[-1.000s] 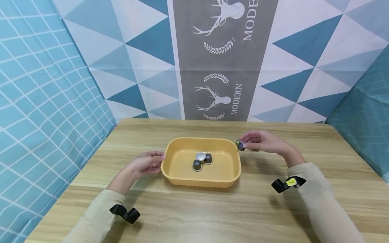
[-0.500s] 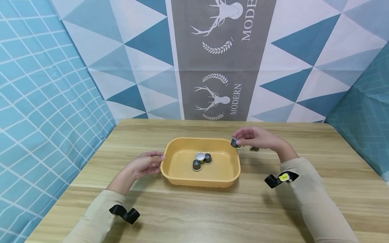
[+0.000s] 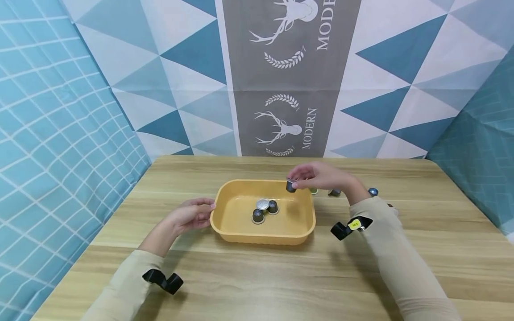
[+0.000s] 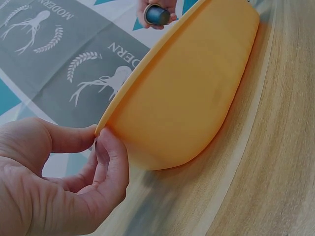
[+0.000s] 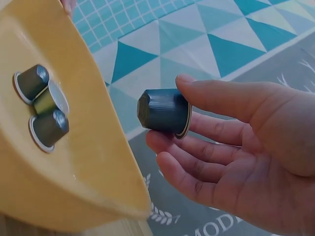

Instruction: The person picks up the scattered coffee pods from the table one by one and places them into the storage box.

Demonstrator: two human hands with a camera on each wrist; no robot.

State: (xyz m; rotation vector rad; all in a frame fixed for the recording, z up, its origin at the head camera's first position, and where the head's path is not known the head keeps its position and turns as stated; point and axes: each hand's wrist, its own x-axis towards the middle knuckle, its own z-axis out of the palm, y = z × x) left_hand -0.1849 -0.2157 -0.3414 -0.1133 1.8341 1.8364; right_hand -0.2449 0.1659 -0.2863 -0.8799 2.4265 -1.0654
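Note:
A yellow plastic tray (image 3: 263,239) stands on the wooden table. My left hand (image 3: 194,216) pinches its left rim between thumb and fingers. Above the tray's back right part, my right hand (image 3: 321,175) holds a dark blue coffee capsule (image 5: 165,110) between thumb and fingertips. In the right wrist view that capsule lies sideways, clear of the tray wall. Inside the tray, two dark capsules (image 3: 258,216) stand on their lids. Between them leans a green capsule (image 5: 45,104), its silver lid facing up in the head view.
Right of the tray, a greenish capsule (image 3: 314,191), a dark capsule (image 3: 334,193) and a blue capsule (image 3: 373,191) sit on the table (image 3: 257,281). Another capsule (image 3: 392,208) is partly hidden by the right sleeve. Patterned cloth (image 3: 192,58) hangs behind.
My right hand has moved left from beside the tray to over its back right part, carrying the blue capsule. Capsules behind that hand have come into view. The left hand keeps its grip.

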